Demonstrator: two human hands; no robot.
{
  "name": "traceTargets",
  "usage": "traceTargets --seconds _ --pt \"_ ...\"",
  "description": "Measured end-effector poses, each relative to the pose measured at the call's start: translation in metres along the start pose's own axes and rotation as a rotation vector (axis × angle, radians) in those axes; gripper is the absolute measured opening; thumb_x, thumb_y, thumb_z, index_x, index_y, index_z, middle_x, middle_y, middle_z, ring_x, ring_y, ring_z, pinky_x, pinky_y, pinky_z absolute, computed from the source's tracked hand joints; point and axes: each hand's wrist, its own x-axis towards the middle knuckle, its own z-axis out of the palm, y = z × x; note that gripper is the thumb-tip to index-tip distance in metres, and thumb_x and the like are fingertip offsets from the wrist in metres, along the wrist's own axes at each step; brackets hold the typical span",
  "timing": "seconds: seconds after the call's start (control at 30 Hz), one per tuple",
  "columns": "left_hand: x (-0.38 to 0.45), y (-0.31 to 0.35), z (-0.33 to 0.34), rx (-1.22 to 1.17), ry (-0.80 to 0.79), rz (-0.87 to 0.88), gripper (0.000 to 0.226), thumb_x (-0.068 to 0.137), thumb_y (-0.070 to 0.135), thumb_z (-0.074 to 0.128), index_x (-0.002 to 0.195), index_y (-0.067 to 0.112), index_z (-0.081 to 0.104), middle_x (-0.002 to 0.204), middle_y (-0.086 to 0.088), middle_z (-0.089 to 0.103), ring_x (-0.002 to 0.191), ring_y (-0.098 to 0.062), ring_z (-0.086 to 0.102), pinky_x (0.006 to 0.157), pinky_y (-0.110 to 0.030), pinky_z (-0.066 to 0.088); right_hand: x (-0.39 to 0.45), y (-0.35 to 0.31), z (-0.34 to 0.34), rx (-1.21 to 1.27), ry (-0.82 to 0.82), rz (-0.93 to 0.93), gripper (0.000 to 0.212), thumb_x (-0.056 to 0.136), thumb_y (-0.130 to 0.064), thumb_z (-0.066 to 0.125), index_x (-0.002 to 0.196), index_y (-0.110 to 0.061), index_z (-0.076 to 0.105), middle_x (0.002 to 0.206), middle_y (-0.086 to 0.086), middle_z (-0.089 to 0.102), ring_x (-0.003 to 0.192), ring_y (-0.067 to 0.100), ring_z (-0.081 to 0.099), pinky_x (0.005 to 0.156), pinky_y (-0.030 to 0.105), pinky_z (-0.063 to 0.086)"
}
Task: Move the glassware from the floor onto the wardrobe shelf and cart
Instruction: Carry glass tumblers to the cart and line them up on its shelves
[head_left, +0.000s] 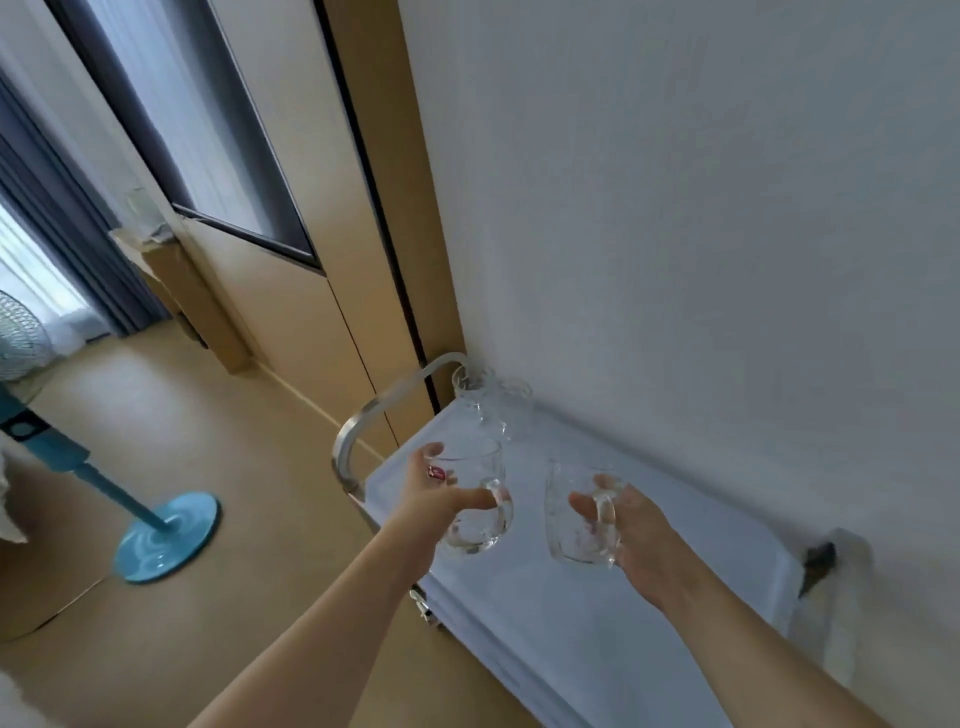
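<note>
My left hand (434, 499) grips a clear glass mug (475, 501) with a small red sticker, held just above the left part of the white cart top (649, 623). My right hand (631, 530) grips a second clear glass mug (576, 519) by its handle, tilted, over the middle of the cart top. Two clear glasses (491, 397) stand at the cart's far corner, close to the wall.
The cart has a curved metal handle (374, 415) at its far left end and stands against a white wall (701, 208). A wooden wardrobe (311, 208) rises to the left. A blue standing fan (166, 535) is on the wooden floor at left.
</note>
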Motion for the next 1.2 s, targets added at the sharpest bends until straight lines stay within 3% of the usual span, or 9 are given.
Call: traceTargets --seconds 0.07,0.27,0.37,0.47,0.67,0.9,1.03,1.1,1.2 --pt "0.029 -0.005 0.013 0.073 -0.006 0.0 0.1 0.057 0.005 0.095 0.135 0.031 0.04 0.124 -0.005 0.052 0.113 -0.023 0.054 0.089 -0.038 0.047 0.016 -0.001 -0.005 -0.098 0.061 -0.025 0.033 0.092 -0.006 0.064 0.124 -0.016 0.059 0.104 0.005 0.075 0.094 0.017 0.074 0.101 0.043 0.045" --pt "0.102 -0.022 0.044 0.49 -0.142 0.096 0.112 0.05 0.014 0.098 0.142 0.029 0.037 0.132 0.007 0.042 0.098 -0.002 0.051 0.075 -0.018 0.047 0.06 0.01 -0.016 -0.174 0.313 -0.009 0.059 0.064 -0.012 0.089 0.11 -0.03 0.058 0.114 0.007 0.071 0.108 0.022 0.067 0.073 0.026 0.043" --pt "0.137 -0.025 0.063 0.68 -0.232 0.148 0.118 0.05 0.017 0.098 0.147 0.028 0.032 0.136 0.004 0.042 0.096 -0.002 0.05 0.086 -0.024 0.048 0.079 0.015 -0.026 -0.201 0.393 -0.009 0.068 0.061 -0.009 0.094 0.114 -0.03 0.057 0.113 -0.005 0.067 0.098 0.007 0.065 0.07 0.02 0.045" --pt "0.174 -0.028 0.081 0.798 -0.335 0.194 0.128 0.046 0.02 0.098 0.149 0.04 0.025 0.136 0.003 0.042 0.118 -0.015 0.05 0.101 -0.037 0.049 0.093 0.016 -0.033 -0.257 0.47 -0.053 0.078 0.054 -0.009 0.097 0.112 -0.04 0.056 0.11 -0.017 0.06 0.095 -0.005 0.058 0.068 0.014 0.047" --pt "0.242 -0.035 0.111 0.911 -0.552 0.232 0.123 0.052 0.013 0.095 0.153 0.033 0.027 0.145 0.004 0.033 0.129 -0.018 0.045 0.102 -0.026 0.042 0.129 0.026 -0.04 -0.336 0.662 -0.018 0.087 0.034 -0.021 0.103 0.106 -0.048 0.061 0.104 -0.014 0.07 0.098 0.011 0.068 0.088 0.041 0.059" --pt "0.281 -0.041 0.127 0.907 -0.685 0.341 0.099 0.061 0.003 0.081 0.145 0.03 0.038 0.137 0.009 0.033 0.114 -0.011 0.046 0.073 0.001 0.036 0.15 0.041 -0.038 -0.338 0.779 -0.035 0.093 0.035 -0.015 0.102 0.11 -0.046 0.056 0.105 -0.016 0.066 0.102 0.009 0.065 0.087 0.044 0.059" --pt "0.296 -0.036 0.13 1.018 -0.765 0.455 0.095 0.062 0.008 0.082 0.143 0.024 0.034 0.139 0.008 0.036 0.123 -0.017 0.046 0.097 -0.026 0.046 0.157 0.044 -0.041 -0.375 0.806 -0.057 0.093 0.041 -0.014 0.102 0.112 -0.05 0.055 0.108 -0.019 0.067 0.105 0.003 0.064 0.087 0.024 0.054" --pt "0.303 -0.03 0.133 1.125 -0.793 0.531 0.097 0.066 0.011 0.08 0.148 0.019 0.028 0.145 0.003 0.036 0.134 -0.02 0.039 0.107 -0.028 0.038 0.162 0.042 -0.041 -0.415 0.787 -0.08 0.095 0.042 -0.012 0.101 0.113 -0.052 0.054 0.109 -0.023 0.068 0.103 -0.004 0.063 0.081 0.013 0.05" --pt "0.313 -0.019 0.136 1.316 -0.818 0.692 0.102 0.066 0.014 0.077 0.153 0.018 0.025 0.149 -0.003 0.035 0.139 -0.024 0.033 0.121 -0.033 0.021 0.171 0.039 -0.039 -0.416 0.739 -0.088 0.096 0.045 -0.007 0.1 0.12 -0.047 0.054 0.113 -0.019 0.067 0.106 -0.001 0.062 0.082 0.016 0.051"
